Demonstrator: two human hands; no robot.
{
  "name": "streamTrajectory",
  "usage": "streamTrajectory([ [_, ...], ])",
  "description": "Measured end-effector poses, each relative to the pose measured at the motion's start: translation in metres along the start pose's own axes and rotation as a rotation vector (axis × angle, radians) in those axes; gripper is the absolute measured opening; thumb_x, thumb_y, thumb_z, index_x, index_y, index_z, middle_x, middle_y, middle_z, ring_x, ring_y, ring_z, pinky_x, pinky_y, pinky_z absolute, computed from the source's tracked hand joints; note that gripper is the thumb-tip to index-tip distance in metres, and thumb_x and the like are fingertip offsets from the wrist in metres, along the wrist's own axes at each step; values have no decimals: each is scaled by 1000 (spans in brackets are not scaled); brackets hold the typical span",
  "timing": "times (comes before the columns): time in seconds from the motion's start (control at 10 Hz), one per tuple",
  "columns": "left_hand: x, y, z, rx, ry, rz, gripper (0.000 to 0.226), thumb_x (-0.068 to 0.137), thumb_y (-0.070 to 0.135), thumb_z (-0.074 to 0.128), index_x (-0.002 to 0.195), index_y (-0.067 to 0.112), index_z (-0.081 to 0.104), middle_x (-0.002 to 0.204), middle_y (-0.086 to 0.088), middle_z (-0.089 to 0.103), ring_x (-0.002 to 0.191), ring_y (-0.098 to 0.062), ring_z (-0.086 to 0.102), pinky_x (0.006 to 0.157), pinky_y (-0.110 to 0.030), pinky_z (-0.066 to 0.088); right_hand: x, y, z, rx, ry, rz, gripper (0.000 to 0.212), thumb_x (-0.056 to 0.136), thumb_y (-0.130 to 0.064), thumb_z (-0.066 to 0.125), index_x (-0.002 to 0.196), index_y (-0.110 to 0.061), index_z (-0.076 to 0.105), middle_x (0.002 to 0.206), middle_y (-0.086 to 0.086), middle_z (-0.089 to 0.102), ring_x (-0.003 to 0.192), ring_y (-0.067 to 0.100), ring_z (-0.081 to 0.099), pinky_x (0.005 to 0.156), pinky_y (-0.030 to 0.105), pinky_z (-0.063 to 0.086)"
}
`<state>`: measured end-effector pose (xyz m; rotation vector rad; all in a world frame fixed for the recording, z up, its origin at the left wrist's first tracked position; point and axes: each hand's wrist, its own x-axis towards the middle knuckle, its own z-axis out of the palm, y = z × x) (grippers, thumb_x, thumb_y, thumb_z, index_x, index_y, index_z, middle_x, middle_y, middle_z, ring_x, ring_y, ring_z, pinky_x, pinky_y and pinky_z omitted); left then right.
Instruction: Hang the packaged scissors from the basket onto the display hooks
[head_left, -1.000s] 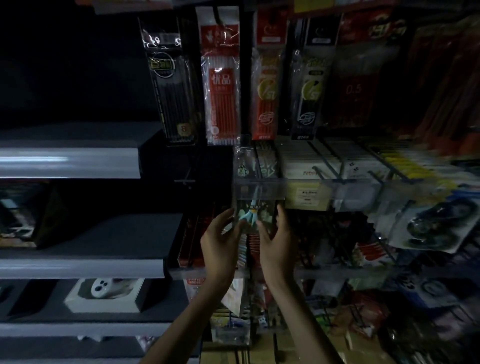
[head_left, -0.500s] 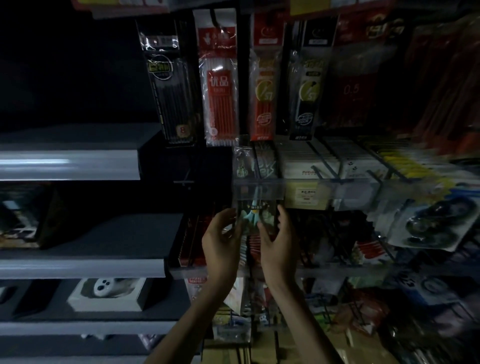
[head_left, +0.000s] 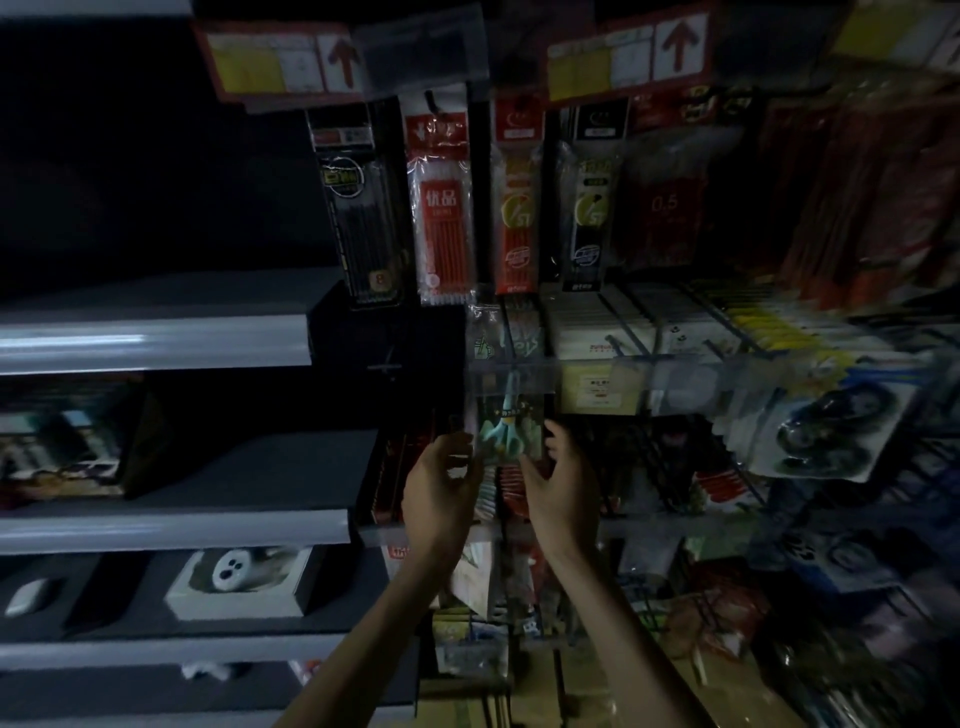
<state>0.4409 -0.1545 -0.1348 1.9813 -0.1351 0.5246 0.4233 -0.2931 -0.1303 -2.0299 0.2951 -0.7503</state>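
Note:
A packaged pair of teal-handled scissors (head_left: 506, 426) hangs upright in front of the display, its top behind a clear plastic price rail (head_left: 649, 374). My left hand (head_left: 441, 493) touches the pack's lower left edge with fingers curled. On the lower right edge my right hand (head_left: 563, 488) pinches the pack. The hook itself is hidden by the rail and the dim light. No basket is in view.
Pen refill packs (head_left: 444, 208) hang in a row above. White boxed items (head_left: 597, 322) fill hooks to the right, with tape packs (head_left: 826, 431) further right. Grey shelves (head_left: 156, 343) jut out on the left, one holding a white boxed item (head_left: 239, 577).
The view has tilted up slightly, showing price tags at the top. Both hands stay on the scissors pack at almost the same spot under the rail.

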Motion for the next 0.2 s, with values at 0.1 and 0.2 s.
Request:
streamTrajectory([
  [0.1, -9, -7, -17, 46, -48, -12, 30, 95, 54, 68, 119, 37, 66, 110, 16, 73, 97, 1, 71, 79, -33, 63, -16, -3, -9, 9, 2, -28, 50, 95, -27, 72, 142, -31, 55, 133, -8, 65, 121, 11, 62, 97, 39, 57],
  [0.2, -20, -6, -37, 131, -78, 72, 38, 92, 61, 61, 122, 37, 65, 110, 16, 70, 96, -2, 70, 77, -38, 63, -33, -11, -24, -38, 15, -72, 49, 97, -27, 70, 143, -32, 54, 137, -8, 62, 126, 14, 59, 99, 40, 56],
])
